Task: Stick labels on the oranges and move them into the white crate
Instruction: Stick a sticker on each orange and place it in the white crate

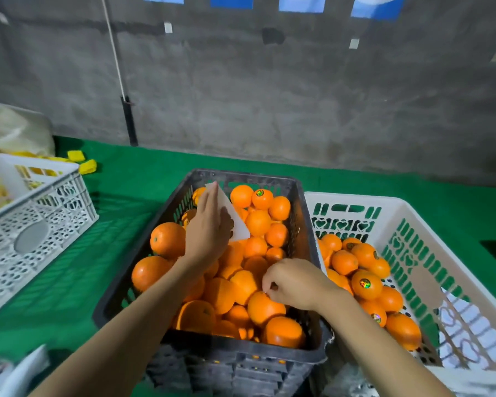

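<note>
Centre of frame: my left hand (209,230) holds the white label sheet (236,224) upright over the black crate (241,353), fingers laid along it, thumb hidden. Lower centre: my right hand (294,285) is curled, thumb and forefinger pinched on what I judge to be a label (273,286), just above an orange (265,309) near the crate's front. To do this step well, I should set the label on a smooth patch of peel, press it flat from the middle outward, then lift the fruit right, over the rim, into the white crate (413,209), laying it gently among the labelled fruit.
</note>
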A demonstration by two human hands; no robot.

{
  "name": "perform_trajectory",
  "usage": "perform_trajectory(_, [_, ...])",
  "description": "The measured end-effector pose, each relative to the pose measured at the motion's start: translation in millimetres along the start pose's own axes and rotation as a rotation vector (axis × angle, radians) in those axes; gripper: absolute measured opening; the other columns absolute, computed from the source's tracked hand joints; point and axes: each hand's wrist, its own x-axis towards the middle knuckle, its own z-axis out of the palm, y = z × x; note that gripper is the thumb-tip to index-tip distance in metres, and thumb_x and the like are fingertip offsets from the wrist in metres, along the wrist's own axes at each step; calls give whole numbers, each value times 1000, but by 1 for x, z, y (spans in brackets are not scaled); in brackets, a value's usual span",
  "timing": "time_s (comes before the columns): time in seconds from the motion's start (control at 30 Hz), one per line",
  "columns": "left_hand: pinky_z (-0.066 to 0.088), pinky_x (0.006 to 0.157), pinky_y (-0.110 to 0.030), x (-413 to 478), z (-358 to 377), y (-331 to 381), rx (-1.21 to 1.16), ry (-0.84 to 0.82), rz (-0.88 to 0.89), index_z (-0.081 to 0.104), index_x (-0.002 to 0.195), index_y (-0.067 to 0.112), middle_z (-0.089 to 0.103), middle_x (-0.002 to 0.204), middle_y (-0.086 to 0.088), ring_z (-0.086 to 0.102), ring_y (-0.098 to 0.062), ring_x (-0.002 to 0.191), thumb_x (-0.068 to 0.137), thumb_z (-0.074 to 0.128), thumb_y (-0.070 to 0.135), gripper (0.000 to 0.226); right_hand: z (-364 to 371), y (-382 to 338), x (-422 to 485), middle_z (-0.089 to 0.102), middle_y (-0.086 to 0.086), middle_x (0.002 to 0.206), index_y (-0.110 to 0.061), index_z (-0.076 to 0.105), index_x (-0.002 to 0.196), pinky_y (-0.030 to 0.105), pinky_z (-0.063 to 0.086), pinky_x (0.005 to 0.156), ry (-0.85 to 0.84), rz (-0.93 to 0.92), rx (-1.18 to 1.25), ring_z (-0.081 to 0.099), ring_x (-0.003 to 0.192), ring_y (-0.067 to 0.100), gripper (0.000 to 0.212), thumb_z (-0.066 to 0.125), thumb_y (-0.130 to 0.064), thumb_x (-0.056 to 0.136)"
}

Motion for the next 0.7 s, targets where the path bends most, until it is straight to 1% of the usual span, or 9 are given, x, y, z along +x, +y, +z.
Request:
perform_trajectory(0.07, [45,72,-29,-9,-3,3,29,-45,5,25,158,14,29,163,-10,59,-33,117,106,42,27,56,-1,0,-1,73,-8,102,-24,76,97,36,54,77,-42,16,3,63,94,15,22,58,-24,85])
perform_trajectory(0.13, [48,61,-30,-17,-9,8,52,-47,59,31,156,13,34,160,-13,68,-35,99,104,45,24,54,2,-1,-3,69,0,81,-17,72,81,40,52,64,-52,24,23,61,77,21,25,55,-34,76])
perform_trajectory(0.2, [45,53,-29,-24,-16,15,107,-38,121,39,152,10,42,154,-19,70,-38,87,100,47,22,55,3,-1,-3,57,5,66,-13,61,69,39,42,53,-62,24,4,52,64,24,31,50,-42,74])
perform_trajectory(0.27, [46,47,-31,-33,-20,20,161,-91,152,39,152,7,45,151,-23,68,-37,74,98,52,14,56,3,0,-1,49,-1,64,-20,50,67,34,33,50,-92,44,-42,47,60,20,31,51,-49,77])
perform_trajectory(0.33, [48,41,-38,-39,-25,23,210,-140,141,38,152,5,45,150,-24,64,-36,63,96,58,5,59,5,0,3,46,-5,65,-24,41,67,33,33,54,-127,71,-98,50,64,21,37,54,-58,75])
perform_trajectory(0.43, [49,41,-45,-43,-33,22,257,-173,103,41,150,3,46,150,-24,62,-39,60,93,63,2,61,13,-5,12,48,-4,67,-23,45,67,34,37,62,-189,158,-187,54,72,26,43,59,-63,72])
perform_trajectory(0.5, [48,42,-46,-45,-34,22,299,-189,93,41,150,3,45,150,-24,61,-38,60,93,64,2,62,17,-9,18,59,2,81,-19,56,77,39,42,76,-338,217,-212,56,85,31,48,56,-67,74])
perform_trajectory(0.57, [48,41,-45,-47,-32,21,286,-196,79,42,150,2,46,150,-25,61,-38,59,92,64,0,62,20,-12,23,61,8,94,-18,60,92,49,37,94,-467,269,-175,56,101,35,53,55,-69,78])
perform_trajectory(0.7, [48,41,-43,-43,-27,21,211,-181,85,43,149,4,47,150,-23,63,-36,61,93,63,0,60,17,-17,26,54,4,82,-17,55,82,51,38,98,-429,320,-139,57,96,34,52,63,-68,74])
